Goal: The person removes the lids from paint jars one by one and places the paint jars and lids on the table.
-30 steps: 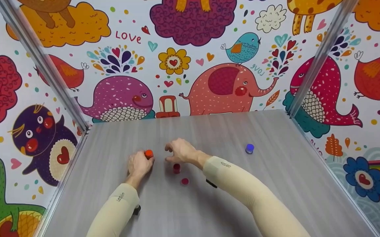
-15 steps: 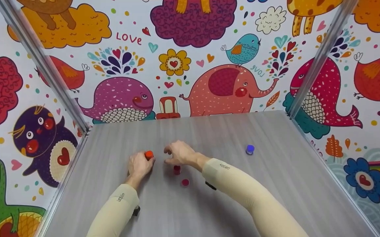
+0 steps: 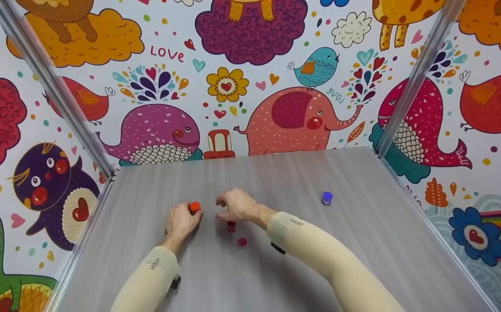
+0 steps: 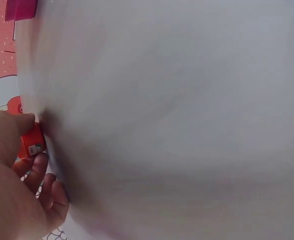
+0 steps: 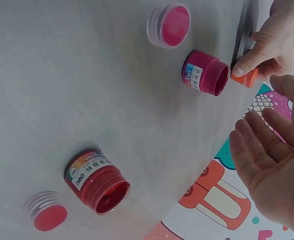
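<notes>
My left hand (image 3: pixel 183 221) pinches an orange paint jar (image 4: pixel 33 140) between thumb and fingers, low on the table at left. Close by on its right, my right hand (image 3: pixel 239 206) hovers with relaxed, slightly bent fingers and holds nothing. Under it stands an uncapped magenta paint jar (image 5: pixel 204 73), partly covered by the hand in the head view. The magenta lid (image 5: pixel 174 25) lies on the table beside that jar. An uncapped red paint jar (image 5: pixel 97 182) and its red lid (image 5: pixel 49 212) show in the right wrist view; the right arm hides them from the head camera.
A blue-topped jar (image 3: pixel 327 198) stands apart at the right of the grey table (image 3: pixel 293 173). Walls printed with cartoon animals (image 3: pixel 293 117) and metal posts (image 3: pixel 402 95) enclose the back and sides.
The right hand has dipped slightly and covers a little more of the magenta jar. The left hand keeps its hold on the orange jar. The head view has shifted a bit.
</notes>
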Tool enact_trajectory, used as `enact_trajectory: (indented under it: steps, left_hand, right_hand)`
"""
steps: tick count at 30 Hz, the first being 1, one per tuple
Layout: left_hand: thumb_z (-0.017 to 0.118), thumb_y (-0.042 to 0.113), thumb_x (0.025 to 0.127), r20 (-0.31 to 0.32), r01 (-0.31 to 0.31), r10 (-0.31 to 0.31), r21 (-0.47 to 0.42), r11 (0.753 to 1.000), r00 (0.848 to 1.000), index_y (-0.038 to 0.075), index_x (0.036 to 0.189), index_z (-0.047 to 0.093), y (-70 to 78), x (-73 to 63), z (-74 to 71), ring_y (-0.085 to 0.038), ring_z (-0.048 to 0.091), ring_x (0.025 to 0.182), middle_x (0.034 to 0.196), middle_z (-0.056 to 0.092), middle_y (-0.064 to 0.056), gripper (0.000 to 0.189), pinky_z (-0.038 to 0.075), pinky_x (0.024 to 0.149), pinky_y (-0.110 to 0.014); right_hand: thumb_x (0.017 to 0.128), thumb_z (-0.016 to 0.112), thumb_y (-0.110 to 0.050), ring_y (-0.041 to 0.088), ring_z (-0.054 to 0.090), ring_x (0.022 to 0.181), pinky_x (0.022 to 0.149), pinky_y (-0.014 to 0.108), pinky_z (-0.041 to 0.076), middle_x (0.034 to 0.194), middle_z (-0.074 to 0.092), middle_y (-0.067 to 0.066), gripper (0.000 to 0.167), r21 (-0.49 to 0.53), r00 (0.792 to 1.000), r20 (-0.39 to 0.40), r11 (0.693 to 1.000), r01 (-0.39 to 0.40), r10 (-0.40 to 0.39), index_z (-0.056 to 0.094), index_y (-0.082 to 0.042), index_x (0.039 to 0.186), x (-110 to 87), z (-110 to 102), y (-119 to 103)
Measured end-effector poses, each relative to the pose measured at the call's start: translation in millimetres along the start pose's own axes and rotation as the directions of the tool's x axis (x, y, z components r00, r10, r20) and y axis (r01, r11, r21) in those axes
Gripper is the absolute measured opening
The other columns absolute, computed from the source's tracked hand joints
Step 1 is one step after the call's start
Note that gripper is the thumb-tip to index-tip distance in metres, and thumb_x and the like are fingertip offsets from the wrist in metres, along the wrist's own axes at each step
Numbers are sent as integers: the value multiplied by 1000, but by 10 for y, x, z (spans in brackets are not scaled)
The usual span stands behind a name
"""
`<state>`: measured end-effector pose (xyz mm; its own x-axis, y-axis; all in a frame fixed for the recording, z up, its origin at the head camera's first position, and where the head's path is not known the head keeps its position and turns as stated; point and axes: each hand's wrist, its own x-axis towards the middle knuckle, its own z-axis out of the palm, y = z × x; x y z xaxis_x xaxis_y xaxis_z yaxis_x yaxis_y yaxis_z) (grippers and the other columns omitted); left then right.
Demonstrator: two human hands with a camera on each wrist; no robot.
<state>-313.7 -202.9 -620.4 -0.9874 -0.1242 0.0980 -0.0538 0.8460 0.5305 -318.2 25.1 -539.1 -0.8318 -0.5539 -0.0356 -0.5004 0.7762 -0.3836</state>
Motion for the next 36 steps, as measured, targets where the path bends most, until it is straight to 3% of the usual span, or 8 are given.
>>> enact_trajectory:
  steps: [16,27,36]
  left_hand:
    - [84,39,98,-21,1,-2,-60,998,1000,8,106,78,33,-59,-38,-34,74,91,104,83,-15,32,59,87,-55]
    - [88,39,95,-103,-52,45,-63,997,994,11,96,74,108,-98,-48,-32,74,82,95,82,-13,32,57,77,-51]
    - [89,41,94,-132,-62,49,-92,994,990,11,94,74,139,-132,-75,-34,75,83,92,82,-11,33,59,79,-53]
  right_hand:
    - [105,79,-34,20,77,116,102,37,66,131,82,6,40,34,1000,14,999,-9,9,77,-14,139,-28,-37,-28]
    - [104,80,-34,21,79,114,101,37,66,129,83,10,42,26,999,11,999,39,-39,78,-9,138,9,-69,-39]
    - [105,78,-37,23,78,118,105,38,66,132,83,9,40,72,999,-10,997,40,-39,79,-13,137,5,-133,-46]
